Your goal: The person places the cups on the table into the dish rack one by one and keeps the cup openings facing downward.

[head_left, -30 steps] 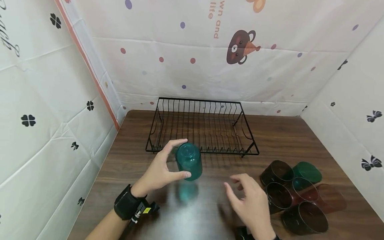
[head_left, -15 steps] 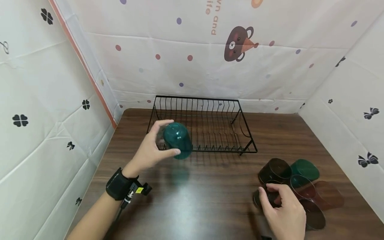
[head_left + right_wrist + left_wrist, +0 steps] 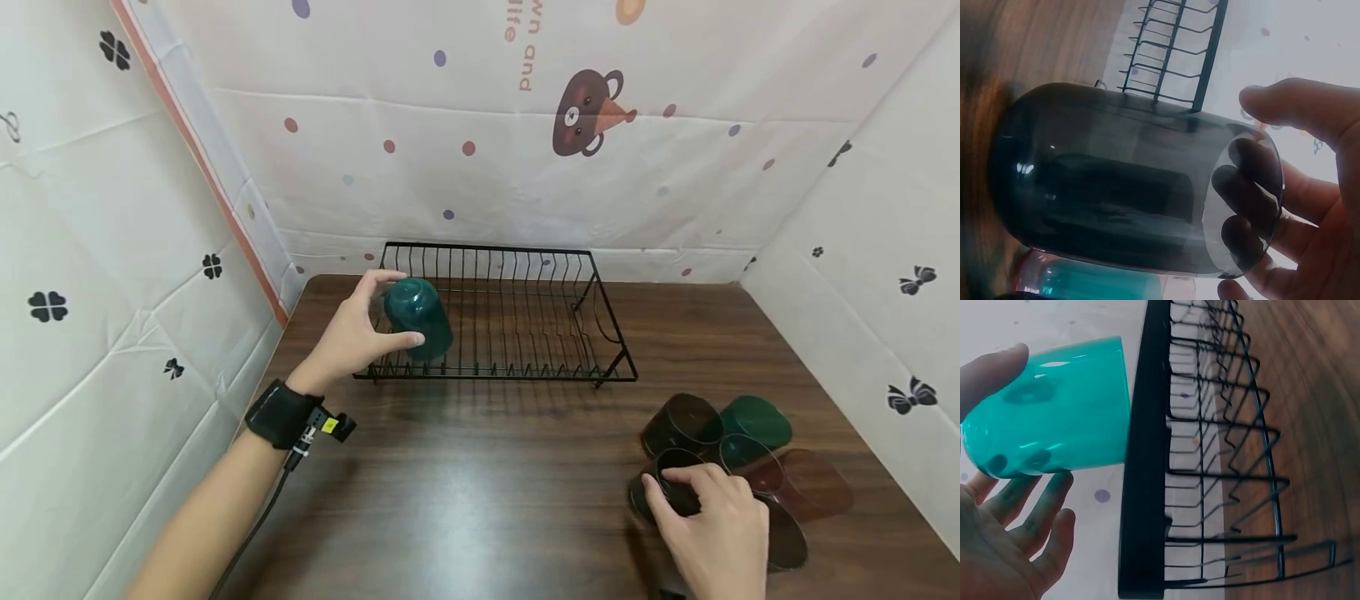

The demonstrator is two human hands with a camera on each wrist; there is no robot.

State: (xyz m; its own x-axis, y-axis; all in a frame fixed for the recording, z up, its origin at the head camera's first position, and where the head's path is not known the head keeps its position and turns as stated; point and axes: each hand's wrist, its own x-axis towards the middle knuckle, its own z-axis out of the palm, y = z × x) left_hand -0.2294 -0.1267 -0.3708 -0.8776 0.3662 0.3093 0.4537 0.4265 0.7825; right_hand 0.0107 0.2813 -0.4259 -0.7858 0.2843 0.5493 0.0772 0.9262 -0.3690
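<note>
Left hand point(image 3: 348, 337) fingers hold teal cup point(image 3: 417, 306) upside down over rack point(image 3: 525, 325), centre-left of frame. Right hand point(image 3: 712, 525) fingers grip dark cup point(image 3: 671, 492), lower right.

You are looking at seven cups in all: one teal cup point(image 3: 417, 306) up at the rack and six lying in a cluster point(image 3: 731, 467) on the table's right side. You are seeing two green, two dark smoky and two reddish-brown cups in that cluster. You are also seeing one black wire dish rack point(image 3: 525, 317), one wooden table point(image 3: 480, 492), and two hands.
</note>
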